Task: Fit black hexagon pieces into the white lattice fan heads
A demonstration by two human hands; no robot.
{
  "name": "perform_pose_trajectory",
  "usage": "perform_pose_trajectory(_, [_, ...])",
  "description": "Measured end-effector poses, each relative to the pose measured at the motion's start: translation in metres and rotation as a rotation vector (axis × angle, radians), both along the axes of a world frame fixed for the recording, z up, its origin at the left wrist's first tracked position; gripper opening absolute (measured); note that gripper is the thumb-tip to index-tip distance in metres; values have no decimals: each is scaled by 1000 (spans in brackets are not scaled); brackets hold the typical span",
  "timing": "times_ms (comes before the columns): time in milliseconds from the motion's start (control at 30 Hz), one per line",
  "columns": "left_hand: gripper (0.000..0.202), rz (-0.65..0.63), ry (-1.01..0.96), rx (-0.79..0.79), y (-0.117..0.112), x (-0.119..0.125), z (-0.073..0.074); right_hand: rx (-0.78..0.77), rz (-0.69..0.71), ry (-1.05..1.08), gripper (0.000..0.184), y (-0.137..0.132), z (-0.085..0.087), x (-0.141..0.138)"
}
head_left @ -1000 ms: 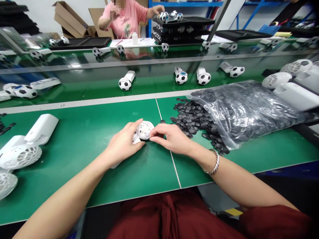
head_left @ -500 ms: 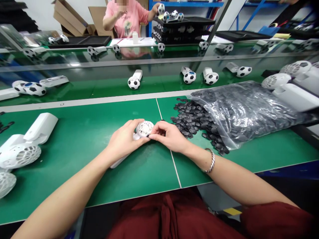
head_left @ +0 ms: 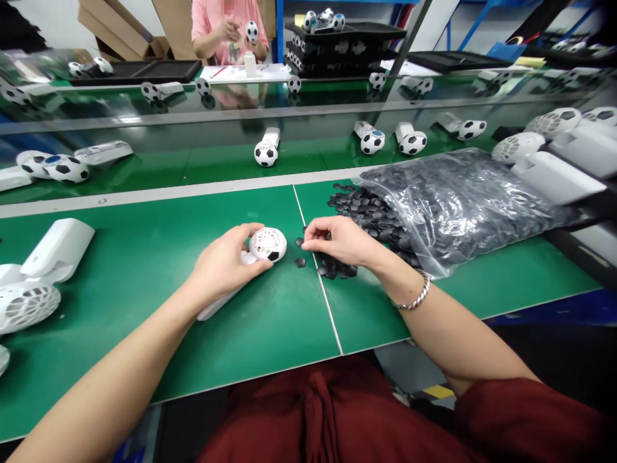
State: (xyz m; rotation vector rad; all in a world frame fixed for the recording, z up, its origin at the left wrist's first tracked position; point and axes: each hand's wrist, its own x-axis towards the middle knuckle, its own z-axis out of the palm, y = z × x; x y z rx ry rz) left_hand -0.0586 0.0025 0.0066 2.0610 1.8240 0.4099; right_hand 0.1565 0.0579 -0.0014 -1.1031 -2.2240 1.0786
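My left hand (head_left: 234,257) is closed around a white football-shaped fan housing (head_left: 268,244), thumb and fingers on either side of its round, slotted head. One black patch shows on the lower right of that head, and the white handle runs down toward me under the palm. To the right, my right hand (head_left: 332,241) has thumb and forefinger drawn together, low over the table. A black pentagon piece (head_left: 299,242) lies right at its fingertips; I cannot tell whether it is gripped. Another loose piece (head_left: 301,262) sits just below. The pile of black pieces (head_left: 376,212) is partly hidden behind this hand.
A clear plastic bag (head_left: 472,199) of black pieces lies at the right. White fan housings are stacked at the left (head_left: 58,247) and far right (head_left: 554,177). Beyond, football-patterned fans (head_left: 266,153) stand on a green conveyor (head_left: 193,161). Across it, a person (head_left: 229,32) holds a ball-shaped piece.
My right hand has moved off the fan head to the right, among loose black pieces. A black patch now shows on the head. Across the conveyor, the person has brought a ball-shaped piece closer to the body.
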Motion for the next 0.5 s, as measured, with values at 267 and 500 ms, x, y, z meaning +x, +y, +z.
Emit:
perform_pose_trajectory(267, [58,-1,-22,-20,0,-10,-1,467,213,-589,12,-27,-1,-12])
perform_pose_trajectory(500, [57,-131,50,62,-2,-10,-1,474,127,-473,17,-29,-1,-14])
